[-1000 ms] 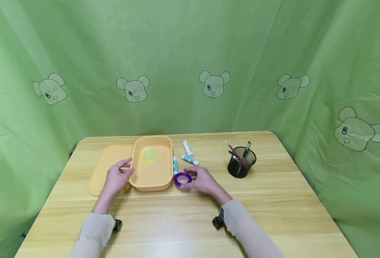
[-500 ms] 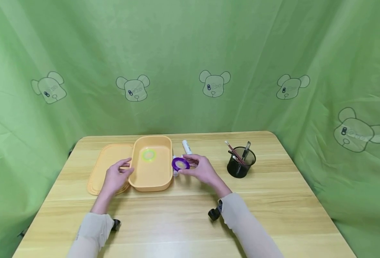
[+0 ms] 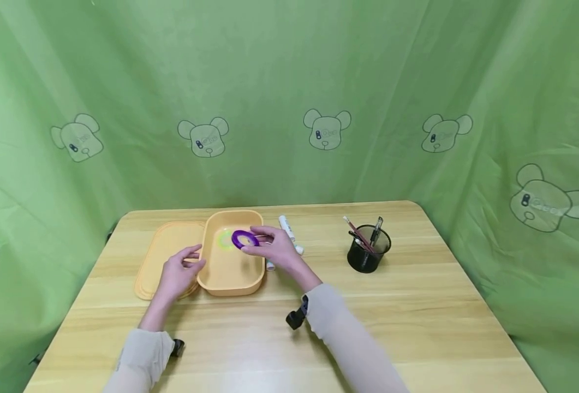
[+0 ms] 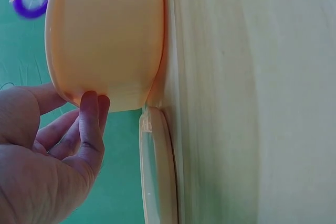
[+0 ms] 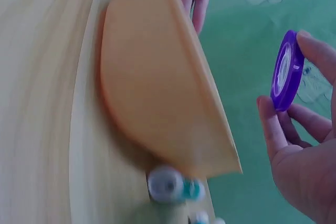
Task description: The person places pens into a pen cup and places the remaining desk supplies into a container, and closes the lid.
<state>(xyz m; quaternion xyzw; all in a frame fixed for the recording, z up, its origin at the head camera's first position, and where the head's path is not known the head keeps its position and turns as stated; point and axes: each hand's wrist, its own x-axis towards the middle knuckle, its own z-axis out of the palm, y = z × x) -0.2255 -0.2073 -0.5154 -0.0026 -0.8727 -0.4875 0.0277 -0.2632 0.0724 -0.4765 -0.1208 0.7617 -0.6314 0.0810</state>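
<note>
My right hand (image 3: 281, 252) pinches a purple roll of tape (image 5: 295, 80) between thumb and fingertips. The roll is tilted and held over the orange-yellow plastic box (image 3: 232, 291), above its rim in the right wrist view. Inside that box, toward the back, lies a yellow-green roll of tape (image 3: 224, 239), partly covered by the purple one in the head view. At the box's left side, my left hand (image 4: 58, 156) grips the wall at the rim with thumb and fingers. The matching lid (image 3: 163, 256) lies flat on the table to the left, partly under the left hand.
Several glue sticks lie right of the box: a white one (image 3: 286, 227) at the back, another (image 3: 298, 249) half behind my right hand, and one (image 5: 170, 184) close to the box wall. A black mesh pen cup (image 3: 363, 258) with pens and pencils stands farther right.
My right hand has lifted the purple tape off the table beside the box and carried it left and over the box. The left hand has stayed at the rim.
</note>
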